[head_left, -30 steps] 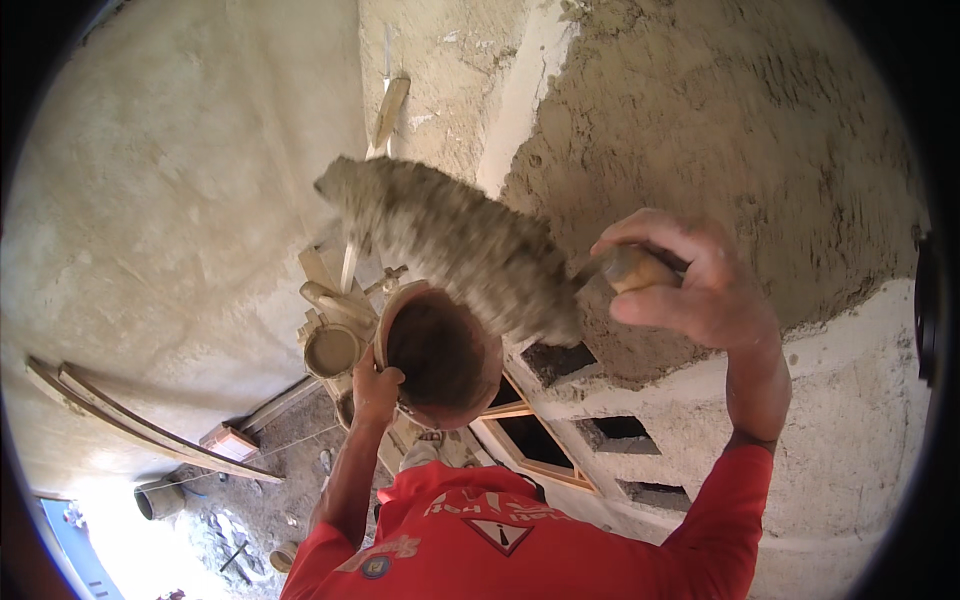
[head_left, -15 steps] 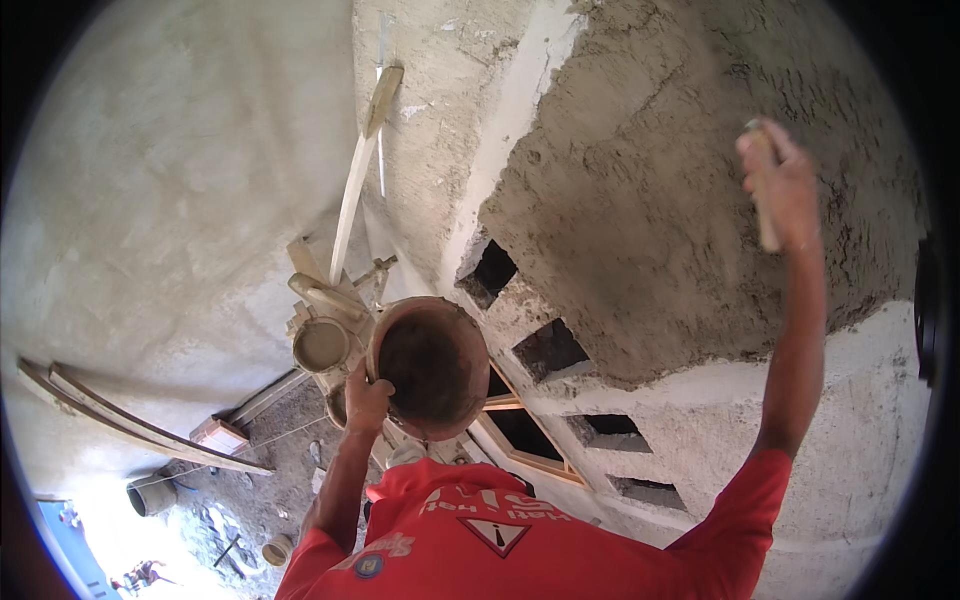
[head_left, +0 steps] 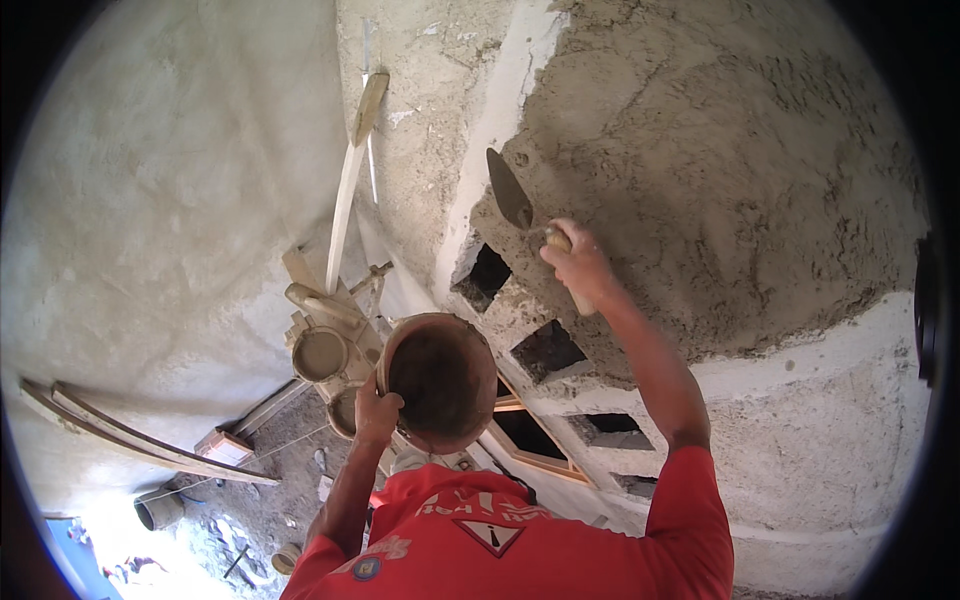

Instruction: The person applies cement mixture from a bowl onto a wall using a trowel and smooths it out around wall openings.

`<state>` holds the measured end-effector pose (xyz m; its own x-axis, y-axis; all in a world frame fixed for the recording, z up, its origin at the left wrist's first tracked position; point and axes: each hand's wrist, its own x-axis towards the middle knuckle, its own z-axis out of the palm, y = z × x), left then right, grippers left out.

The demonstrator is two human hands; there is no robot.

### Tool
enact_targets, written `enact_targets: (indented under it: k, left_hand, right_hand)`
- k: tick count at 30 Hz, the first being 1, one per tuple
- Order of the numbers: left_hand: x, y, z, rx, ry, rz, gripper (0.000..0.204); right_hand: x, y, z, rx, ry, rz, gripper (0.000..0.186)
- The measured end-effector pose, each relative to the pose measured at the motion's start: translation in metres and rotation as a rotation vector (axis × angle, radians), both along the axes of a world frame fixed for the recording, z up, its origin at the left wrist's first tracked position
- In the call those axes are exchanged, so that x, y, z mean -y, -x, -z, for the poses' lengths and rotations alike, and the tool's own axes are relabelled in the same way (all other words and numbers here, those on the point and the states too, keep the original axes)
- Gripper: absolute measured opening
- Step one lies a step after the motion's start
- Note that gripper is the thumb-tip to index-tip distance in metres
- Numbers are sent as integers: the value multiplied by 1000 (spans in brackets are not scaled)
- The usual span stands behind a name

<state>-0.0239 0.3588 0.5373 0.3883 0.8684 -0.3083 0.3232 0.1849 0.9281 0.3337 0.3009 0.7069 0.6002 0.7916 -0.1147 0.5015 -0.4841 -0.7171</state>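
Observation:
My left hand grips the rim of a round, mortar-stained bucket, tilted so that its dark inside shows. How much mortar it holds, I cannot tell. My right hand is closed around the wooden handle of a pointed trowel. The trowel's blade points up and left, near the left border of a patch of rough, wet plaster on the wall. Whether the blade touches the wall is unclear. Square openings, one a dark hole, lie in the wall below my right hand.
Left of the bucket, a plank platform carries a mortar-filled tub and a wooden float. A long wooden batten leans in the wall corner. Two long boards rest at the left wall. A wooden frame sits right of the bucket.
My right hand has swung left and down across the plaster, bringing the trowel blade into clear sight. My left hand and the bucket have shifted only slightly.

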Motion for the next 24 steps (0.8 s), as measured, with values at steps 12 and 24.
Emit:
enact_targets:
  k: [12, 24]
  left_hand:
    - [-14, -7, -34, -79, -111, 124, 58]
    - [-33, -43, -100, 20, -205, 285, 56]
  right_hand:
    - [64, 91, 29, 570, 566, -649, 35]
    - [68, 99, 93, 1093, 455, -769, 45]
